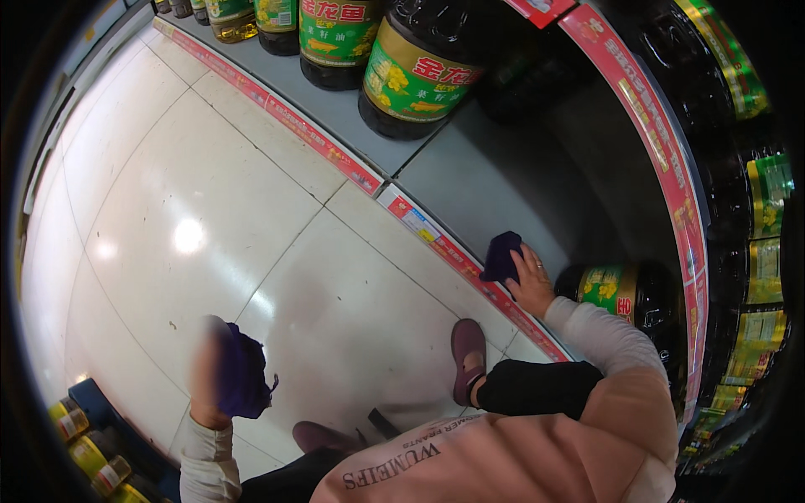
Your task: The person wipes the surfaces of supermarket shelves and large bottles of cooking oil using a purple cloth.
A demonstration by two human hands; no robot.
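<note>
My right hand (532, 280), with a ring on one finger, presses a folded dark purple cloth (503, 256) against the front of the grey bottom shelf (478, 182). Close beyond its wrist stands a large dark bottle of cooking oil (600, 286) with a green and gold label. Blurred by motion, my left hand (204, 377) holds a second purple cloth (244, 371) above the floor on the left. A bottle of cooking oil (418, 75) is on the shelf ahead of my right hand, first in a row that runs to the upper left.
A red printed price strip (295, 129) edges the bottom shelf; another strip (660, 138) runs along a higher shelf packed with bottles (764, 270). Pale glossy tiles (283, 188) cover the aisle floor. Yellow-labelled containers (88, 453) stand by a dark blue edge (119, 427), lower left.
</note>
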